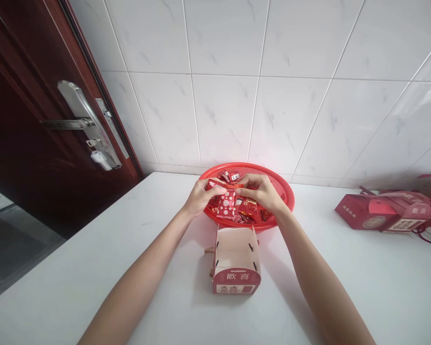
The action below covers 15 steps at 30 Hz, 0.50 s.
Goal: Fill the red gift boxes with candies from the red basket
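Note:
A red plastic basket holds several red wrapped packets and stands against the wall. Over its left part my left hand is closed on a red packet, thumb on top. My right hand is over the basket's right side, its thumb and fingers pinched together near the same packets; what lies between them is too small to tell. A white-dotted red packet shows just below the fingertips. Nearer to me stands an open carton with a red front, pale inside and a rope handle at its left.
Several folded red gift boxes lie at the right of the white table. A tiled wall rises behind. At the left is a dark red door with a metal handle and keys.

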Available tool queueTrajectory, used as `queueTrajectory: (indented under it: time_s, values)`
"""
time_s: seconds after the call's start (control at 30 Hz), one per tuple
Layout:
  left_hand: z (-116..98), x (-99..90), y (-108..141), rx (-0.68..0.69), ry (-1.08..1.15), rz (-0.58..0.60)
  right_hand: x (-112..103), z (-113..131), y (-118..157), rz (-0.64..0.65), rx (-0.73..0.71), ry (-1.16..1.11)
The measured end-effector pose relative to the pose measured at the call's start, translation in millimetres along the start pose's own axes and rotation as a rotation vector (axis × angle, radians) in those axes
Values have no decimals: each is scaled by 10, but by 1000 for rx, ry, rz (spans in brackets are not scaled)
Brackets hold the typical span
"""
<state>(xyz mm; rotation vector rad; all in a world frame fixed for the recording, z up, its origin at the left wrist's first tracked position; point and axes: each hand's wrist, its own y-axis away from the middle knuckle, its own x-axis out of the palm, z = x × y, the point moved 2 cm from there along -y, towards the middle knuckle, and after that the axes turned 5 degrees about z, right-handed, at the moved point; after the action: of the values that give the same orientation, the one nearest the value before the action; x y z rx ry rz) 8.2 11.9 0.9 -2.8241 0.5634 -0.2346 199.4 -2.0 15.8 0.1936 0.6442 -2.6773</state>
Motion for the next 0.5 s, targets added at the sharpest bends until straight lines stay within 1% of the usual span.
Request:
queueTrajectory:
  time_s: [0.13, 0.27, 0.37, 0.5]
  values:
    - [-6, -4, 4, 40, 27, -52, 47, 17, -3, 1, -18, -34]
    - [-22, -4, 8, 66, 57, -70, 84, 46, 2, -2, -45, -71]
    - [-32, -5, 10, 58, 57, -48, 75, 53, 18, 7, -11, -110]
    - [-39, -10, 11, 23, 26, 13, 40, 45, 38, 27, 25, -95]
